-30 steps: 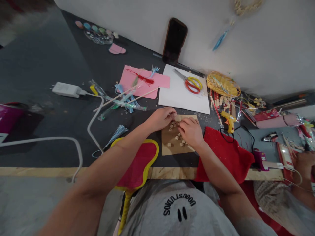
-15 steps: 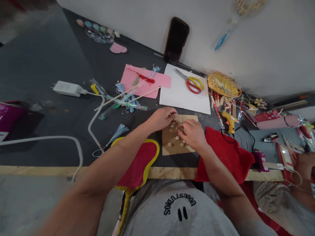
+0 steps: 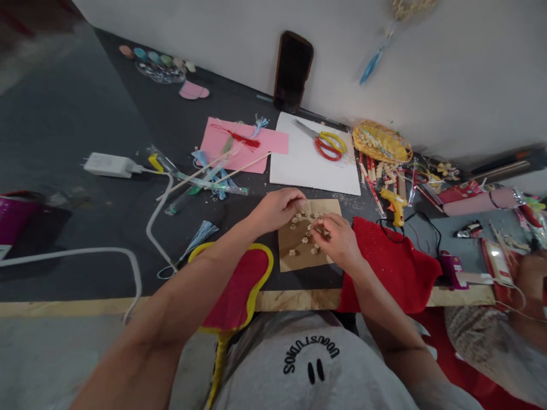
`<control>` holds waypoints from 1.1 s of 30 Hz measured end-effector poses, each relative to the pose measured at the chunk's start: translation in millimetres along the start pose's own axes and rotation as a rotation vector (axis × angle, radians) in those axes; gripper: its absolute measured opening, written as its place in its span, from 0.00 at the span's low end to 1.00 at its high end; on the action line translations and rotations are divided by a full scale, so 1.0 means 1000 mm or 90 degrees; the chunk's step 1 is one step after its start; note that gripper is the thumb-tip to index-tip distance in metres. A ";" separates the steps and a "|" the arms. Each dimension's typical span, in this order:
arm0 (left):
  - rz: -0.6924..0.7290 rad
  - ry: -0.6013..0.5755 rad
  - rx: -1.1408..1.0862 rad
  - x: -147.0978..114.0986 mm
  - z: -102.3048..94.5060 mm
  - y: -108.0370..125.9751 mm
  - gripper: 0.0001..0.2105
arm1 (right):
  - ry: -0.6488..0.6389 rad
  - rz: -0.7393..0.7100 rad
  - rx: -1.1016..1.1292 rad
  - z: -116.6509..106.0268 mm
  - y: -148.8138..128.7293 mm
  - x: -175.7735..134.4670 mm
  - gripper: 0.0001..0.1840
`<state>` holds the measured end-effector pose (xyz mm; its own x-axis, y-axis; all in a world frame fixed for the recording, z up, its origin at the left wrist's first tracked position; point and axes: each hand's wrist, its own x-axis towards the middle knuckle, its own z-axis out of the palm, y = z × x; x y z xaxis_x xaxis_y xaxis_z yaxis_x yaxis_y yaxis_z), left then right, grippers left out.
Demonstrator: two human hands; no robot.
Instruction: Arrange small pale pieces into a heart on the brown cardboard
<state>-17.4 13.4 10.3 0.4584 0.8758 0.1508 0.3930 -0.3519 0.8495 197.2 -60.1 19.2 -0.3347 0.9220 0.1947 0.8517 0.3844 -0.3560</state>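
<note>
A brown sheet of paper (image 3: 307, 261) lies on the dark table in front of me, with several small pale, flower-like pieces (image 3: 292, 252) scattered over it. At the sheet's upper left edge, my left hand (image 3: 282, 208) is closed, fingertips curled together beside some pieces. My right hand (image 3: 340, 240) reaches over the right side of the sheet, thumb and fingers pinched low among the pieces. Whatever either hand grips is too small or hidden to make out.
Beyond the sheet, scissors (image 3: 328, 146) rest on a white board (image 3: 299, 171). A red cloth (image 3: 388, 267), a yellow glue gun (image 3: 395, 206) and a wicker basket (image 3: 382, 141) are to the right. Left are a pink-and-yellow fan (image 3: 233, 290) and a white cable (image 3: 149, 228). Another person's arm (image 3: 532, 290) shows far right.
The view has shifted slightly. My right hand has drawn a little right and toward me over the paper, uncovering more pieces near its top. My left hand stays at the upper left edge.
</note>
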 end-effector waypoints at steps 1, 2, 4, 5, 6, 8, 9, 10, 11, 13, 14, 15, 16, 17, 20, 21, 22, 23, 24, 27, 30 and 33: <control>0.011 -0.010 0.001 0.000 0.001 0.001 0.10 | 0.010 0.004 0.003 -0.001 0.000 0.000 0.06; 0.024 -0.020 0.004 -0.001 0.001 0.001 0.11 | 0.018 0.011 0.008 -0.002 0.001 0.000 0.05; 0.047 -0.035 0.012 -0.001 0.003 0.001 0.11 | 0.024 0.029 0.023 -0.005 0.001 0.000 0.05; 0.055 -0.038 0.016 -0.001 0.003 0.000 0.11 | 0.025 0.037 0.034 -0.006 0.001 0.000 0.04; 0.057 -0.038 0.018 0.000 0.004 0.000 0.10 | 0.032 0.044 0.049 -0.008 0.000 0.000 0.04; 0.053 -0.038 0.015 0.000 0.003 -0.001 0.10 | 0.060 0.062 0.093 -0.013 -0.002 0.000 0.05; 0.048 -0.038 0.013 0.000 0.002 -0.001 0.11 | 0.081 0.073 0.120 -0.016 -0.003 0.000 0.05; 0.042 -0.037 0.010 0.000 0.002 -0.001 0.11 | 0.103 0.084 0.149 -0.020 -0.005 0.000 0.05; 0.036 -0.036 0.009 0.000 0.001 -0.001 0.11 | 0.124 0.094 0.178 -0.024 -0.006 -0.001 0.04; 0.026 -0.034 0.007 0.000 0.001 -0.001 0.11 | 0.156 0.106 0.227 -0.033 -0.008 -0.002 0.04; 0.022 -0.032 0.007 -0.001 0.001 -0.001 0.11 | 0.172 0.111 0.247 -0.037 -0.008 -0.003 0.04; 0.019 -0.027 0.007 -0.001 0.001 -0.001 0.11 | 0.187 0.117 0.265 -0.042 -0.008 -0.005 0.05; 0.016 -0.017 0.007 -0.001 0.001 -0.001 0.12 | 0.205 0.120 0.280 -0.046 -0.008 -0.007 0.06; 0.014 -0.005 0.008 -0.001 0.002 -0.001 0.12 | 0.226 0.121 0.291 -0.051 -0.007 -0.009 0.08; 0.016 0.035 -0.003 -0.002 0.002 0.000 0.11 | 0.279 0.102 0.298 -0.062 -0.002 -0.016 0.11; 0.022 0.044 -0.008 -0.002 0.001 0.002 0.11 | 0.284 0.095 0.290 -0.065 0.000 -0.019 0.11; 0.032 0.049 -0.011 -0.003 0.000 0.004 0.11 | 0.279 0.090 0.277 -0.067 0.002 -0.022 0.10; 0.045 0.052 -0.011 -0.003 0.000 0.006 0.11 | 0.267 0.088 0.262 -0.068 0.004 -0.024 0.09; 0.061 0.054 -0.007 -0.004 -0.001 0.009 0.11 | 0.253 0.088 0.246 -0.068 0.005 -0.027 0.09; 0.110 0.054 0.015 -0.005 -0.004 0.019 0.11 | 0.210 0.099 0.218 -0.064 0.010 -0.036 0.07; 0.151 0.049 0.049 -0.006 -0.006 0.031 0.11 | 0.176 0.121 0.223 -0.057 0.015 -0.048 0.06; 0.156 0.033 0.105 -0.012 -0.008 0.041 0.12 | 0.141 0.145 0.245 -0.053 0.021 -0.058 0.06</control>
<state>-12.9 -8.8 47.0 0.5168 0.7718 0.3706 0.4009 -0.6006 0.6918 256.3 -107.8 48.8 -0.0281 0.9685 0.2476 0.6689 0.2023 -0.7153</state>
